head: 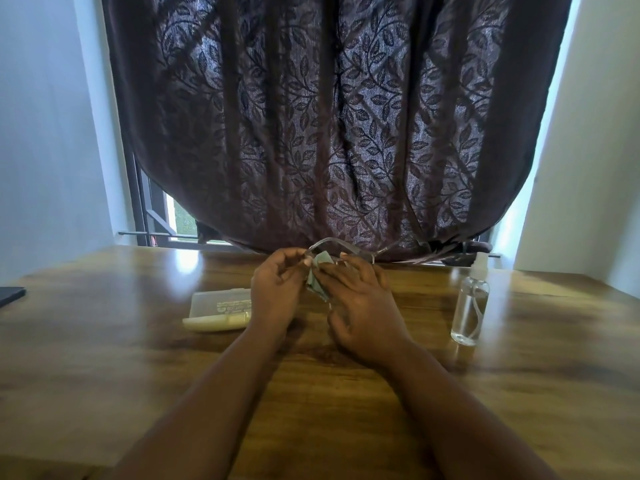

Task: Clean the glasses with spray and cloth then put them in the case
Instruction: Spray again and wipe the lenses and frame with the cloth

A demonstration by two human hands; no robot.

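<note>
The wiping is under way. Both hands are raised just above the far middle of the wooden table, close together. The left hand has its fingers curled in, pinching the clear-framed glasses at one end, while the right hand presses a small pale green cloth against them with finger and thumb. I judge a lens is being rubbed, though the lens itself is hidden behind the fingers and the cloth. The thin arms of the glasses arc away towards the dark leaf-patterned curtain.

The spray bottle stands upright to the right, well apart from the hands, and looks to hold clear liquid. The case, pale and lying just left of the left wrist, looks open, though I can't be sure from here.

Next, I'd guess, the other lens wants the same rubbing, then the arms need folding before the glasses go left into the case, a short reach.

There is broad bare wood in front of the forearms. The far edge of the table sits just beyond the hands, under the curtain hem, so a dropped pair could slip off behind. A dark flat thing lies at the left edge
</note>
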